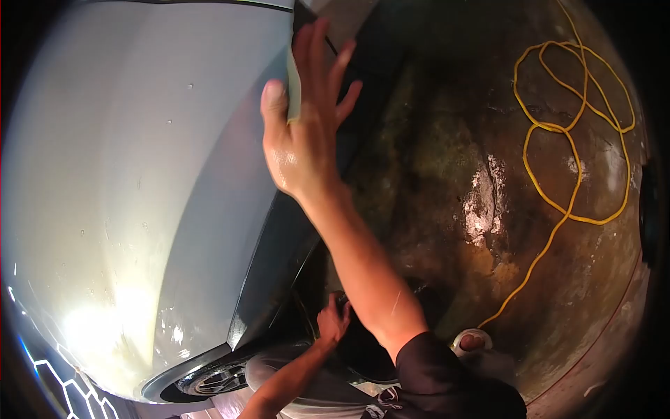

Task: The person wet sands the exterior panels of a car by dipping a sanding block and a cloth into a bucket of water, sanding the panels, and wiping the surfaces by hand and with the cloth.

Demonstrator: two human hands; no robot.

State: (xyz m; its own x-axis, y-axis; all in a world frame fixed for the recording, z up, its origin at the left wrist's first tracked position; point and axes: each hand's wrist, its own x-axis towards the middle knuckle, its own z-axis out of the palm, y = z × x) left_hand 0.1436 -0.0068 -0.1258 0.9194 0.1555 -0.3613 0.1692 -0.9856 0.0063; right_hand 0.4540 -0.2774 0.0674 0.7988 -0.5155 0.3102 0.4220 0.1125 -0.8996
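Observation:
My right hand (307, 119) reaches along the edge of a silver-grey car panel (174, 140), thumb apart and fingers stretched out. A thin pale green flat piece (294, 91) sits between its thumb and fingers, against the palm. What the piece is, I cannot make out. The back of this hand looks wet. Lower down, my left hand (333, 321) is closed beside the car, near the wheel. Something dark is at its fingers, too shadowed to name. Small droplets dot the panel.
Below the panel is the car's wheel (216, 377). A yellow cord (527, 157) lies in loops on the stained, worn floor (419, 174) to the right. Its lower end runs to a small round light-coloured object (473, 341) close to my body. Bright light reflects off the panel.

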